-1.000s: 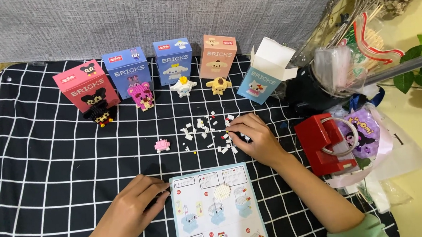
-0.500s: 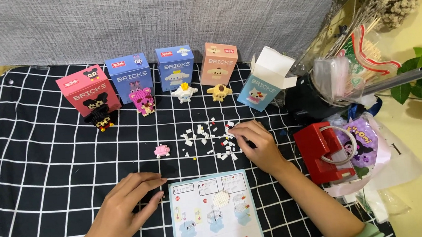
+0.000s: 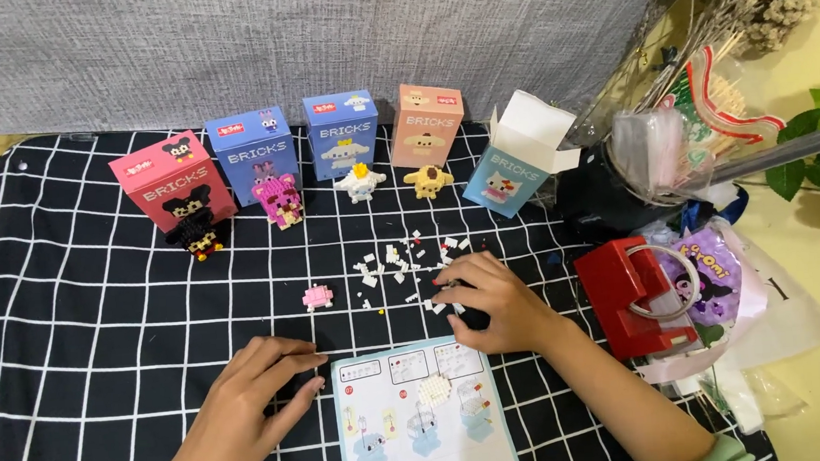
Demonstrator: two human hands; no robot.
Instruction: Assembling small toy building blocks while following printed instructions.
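right hand (image 3: 496, 302) is pinching narrow at the loose white bricks (image 3: 402, 258), same spot as a second ago, fingertips now curling tighter, grip contents too small to tell | left hand (image 3: 249, 409) is resting flat, loosely spread, empty, sliding toward the instruction sheet (image 3: 423, 423) | small white assembly (image 3: 433, 390) is sitting on sheet | pink piece (image 3: 317, 296) untouched

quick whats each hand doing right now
Left hand: open, flat on the checked cloth beside the instruction sheet, holding nothing.
Right hand: fingers curled over the small white bricks; grip cannot be told.
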